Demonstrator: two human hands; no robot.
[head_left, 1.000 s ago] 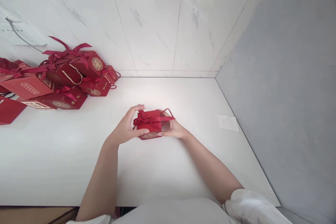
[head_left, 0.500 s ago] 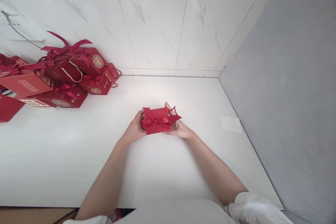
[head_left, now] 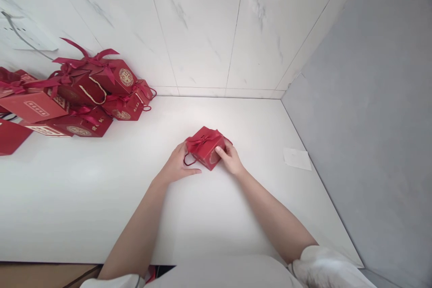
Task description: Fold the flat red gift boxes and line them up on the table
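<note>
A small red gift box (head_left: 206,153) with a satin bow (head_left: 204,140) on top sits at the middle of the white table, turned with one corner toward me. My right hand (head_left: 230,156) grips its right side, thumb on the near face and fingers behind. At the left side, my left hand (head_left: 178,164) has its thumb stretched out away from the box; its fingertips reach the box's far left edge and are partly hidden. A thin red cord handle (head_left: 189,161) loops out between the left hand and the box.
Several red gift boxes (head_left: 86,123) with ribbons are piled at the back left against the marbled wall (head_left: 202,31). A white paper slip (head_left: 297,159) lies on the table (head_left: 84,198) near the grey panel (head_left: 371,121) on the right. A wall socket plate (head_left: 29,33) with a cable is at upper left.
The box has been turned so that a corner now faces me, and its cord loop shows on the left. My left thumb has come off it; my right thumb has moved onto the near face.
</note>
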